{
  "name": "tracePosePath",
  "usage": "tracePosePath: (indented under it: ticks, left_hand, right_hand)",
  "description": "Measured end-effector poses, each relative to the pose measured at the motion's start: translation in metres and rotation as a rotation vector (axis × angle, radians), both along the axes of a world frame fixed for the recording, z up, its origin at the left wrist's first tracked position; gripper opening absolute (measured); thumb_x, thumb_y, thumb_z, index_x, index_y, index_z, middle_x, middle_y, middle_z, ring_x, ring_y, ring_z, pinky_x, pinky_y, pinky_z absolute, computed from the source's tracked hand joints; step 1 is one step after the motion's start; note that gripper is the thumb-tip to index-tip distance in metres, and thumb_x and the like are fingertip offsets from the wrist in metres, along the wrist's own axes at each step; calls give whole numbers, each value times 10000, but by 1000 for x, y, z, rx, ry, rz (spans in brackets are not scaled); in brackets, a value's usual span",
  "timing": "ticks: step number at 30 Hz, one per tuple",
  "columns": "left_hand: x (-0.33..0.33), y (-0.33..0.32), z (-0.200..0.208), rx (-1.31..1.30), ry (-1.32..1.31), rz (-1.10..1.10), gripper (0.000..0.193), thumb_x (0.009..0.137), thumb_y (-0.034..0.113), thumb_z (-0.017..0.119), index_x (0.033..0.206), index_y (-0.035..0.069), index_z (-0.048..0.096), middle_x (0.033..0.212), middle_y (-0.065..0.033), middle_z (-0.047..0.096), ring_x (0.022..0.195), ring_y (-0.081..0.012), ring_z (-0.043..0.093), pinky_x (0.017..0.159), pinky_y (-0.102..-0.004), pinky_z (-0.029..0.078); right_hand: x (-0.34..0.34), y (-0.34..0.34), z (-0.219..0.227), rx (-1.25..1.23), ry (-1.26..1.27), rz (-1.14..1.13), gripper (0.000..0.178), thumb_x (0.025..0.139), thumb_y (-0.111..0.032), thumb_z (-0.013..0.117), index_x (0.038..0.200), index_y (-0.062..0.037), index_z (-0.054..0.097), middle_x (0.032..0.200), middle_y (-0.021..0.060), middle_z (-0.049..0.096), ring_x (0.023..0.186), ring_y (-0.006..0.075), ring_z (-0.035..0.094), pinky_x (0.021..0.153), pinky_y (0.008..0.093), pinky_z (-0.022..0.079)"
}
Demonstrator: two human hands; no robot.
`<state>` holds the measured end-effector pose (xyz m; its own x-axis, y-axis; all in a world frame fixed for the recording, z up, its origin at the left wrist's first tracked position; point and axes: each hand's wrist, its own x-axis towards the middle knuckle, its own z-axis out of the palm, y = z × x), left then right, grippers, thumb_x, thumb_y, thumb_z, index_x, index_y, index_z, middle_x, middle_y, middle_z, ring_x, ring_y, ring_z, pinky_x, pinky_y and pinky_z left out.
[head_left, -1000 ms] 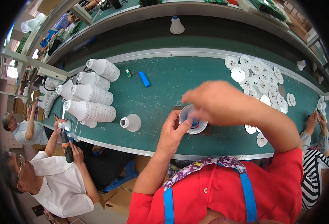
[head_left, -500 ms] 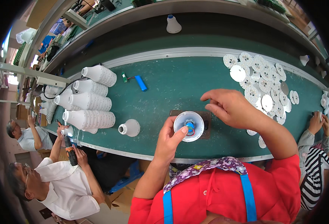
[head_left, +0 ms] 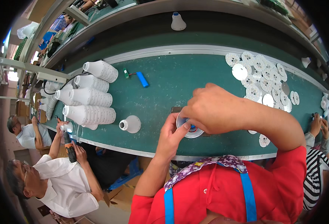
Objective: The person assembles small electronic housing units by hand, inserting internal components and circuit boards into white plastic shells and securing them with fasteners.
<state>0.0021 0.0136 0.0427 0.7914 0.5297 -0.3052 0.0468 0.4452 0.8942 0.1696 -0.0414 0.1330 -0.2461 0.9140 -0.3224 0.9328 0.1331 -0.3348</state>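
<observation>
My left hand (head_left: pixel 169 135) grips a white cone-shaped lamp housing (head_left: pixel 199 134) by its side, wide mouth facing up, thumb over the rim. A bit of a blue part (head_left: pixel 192 128) shows inside it. Over the mouth my right hand (head_left: pixel 211 108) is bent, its fingers closed and reaching into the housing. Whatever those fingertips hold is hidden behind the hand. Partly covered by both hands, a dark brown block (head_left: pixel 176 109) lies on the green bench (head_left: pixel 160 93). To the left, a single white housing (head_left: pixel 131 124) rests on its side.
Stacked white housings (head_left: pixel 89 115) lie at left. Behind them is a blue battery (head_left: pixel 142 80) wired to a small green circuit board (head_left: pixel 126 73). White round LED boards (head_left: pixel 267 83) are heaped at right. A co-worker at left holds a power screwdriver (head_left: pixel 70 148); another person's hands (head_left: pixel 317 125) work far right.
My right hand has moved left and down from beside the housing, and its fingers now reach into the mouth. My left hand keeps its hold on the housing.
</observation>
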Motion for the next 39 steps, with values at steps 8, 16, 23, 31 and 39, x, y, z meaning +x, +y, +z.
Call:
tracePosePath:
  ticks: [8, 16, 23, 31, 39]
  left_hand:
    - [-1, -2, 2, -15, -19, 11, 296, 841, 190, 574, 1046, 5, 468, 954, -41, 533, 893, -95, 492, 790, -238, 389]
    - [0, -2, 1, 2, -39, 1, 301, 838, 198, 582, 1038, 6, 464, 949, -45, 537, 887, -97, 496, 790, -241, 395]
    - [-2, 0, 0, 4, 2, -9, 332, 816, 198, 597, 1050, 5, 462, 976, -56, 530, 913, -104, 487, 821, -252, 387]
    - [-1, 0, 0, 16, 5, -18, 364, 808, 211, 603, 1068, 1, 458, 977, -64, 528, 914, -111, 488, 822, -258, 386]
    - [0, -4, 2, -1, 11, -4, 366, 812, 216, 594, 1079, 11, 451, 980, -52, 528, 907, -106, 488, 813, -255, 381]
  right_hand:
    - [-14, 5, 0, -57, -81, -11, 131, 666, -165, 656, 771, -90, 634, 722, 69, 619, 786, 245, 578, 659, 386, 435]
    - [-16, 0, -3, 103, -23, 6, 117, 639, -110, 658, 749, -76, 639, 776, 68, 602, 838, 253, 556, 676, 385, 454]
    - [14, -5, -15, 367, 484, -260, 201, 738, -90, 608, 933, -49, 632, 801, 122, 618, 725, 266, 584, 655, 338, 479]
    - [28, -31, -24, 356, 478, -280, 231, 707, -56, 637, 937, -72, 620, 751, 78, 582, 703, 247, 561, 609, 334, 454]
    - [19, -21, -27, 395, 353, -119, 269, 654, -110, 678, 919, -128, 633, 778, 48, 551, 791, 241, 543, 674, 376, 425]
